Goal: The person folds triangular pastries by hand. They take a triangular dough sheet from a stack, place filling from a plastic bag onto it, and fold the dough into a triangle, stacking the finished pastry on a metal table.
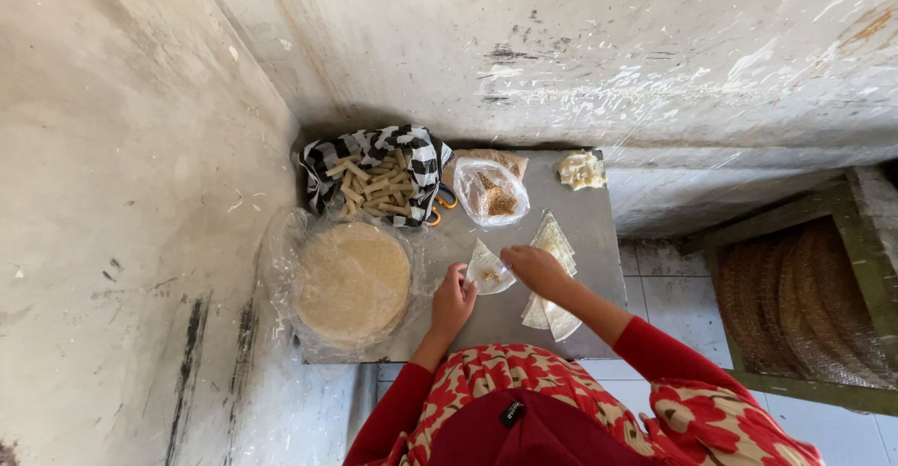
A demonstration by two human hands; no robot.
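A grey metal table (pixel 599 269) stood in a concrete corner. On its near left lay a round stack of pale wrappers (pixel 353 282) inside clear plastic. At the back left, a black-and-white striped bag (pixel 416 152) held pale sticks. Right of that sat a clear bag of brown filling (pixel 493 195), and further right a pale lump of dough (pixel 581 169). At the table's middle, the left hand (pixel 453 301) pinched a triangular wrapper piece (pixel 488 269) while the right hand (pixel 535 269), fingers curled, pressed on it beside cut wrapper triangles (pixel 554 283).
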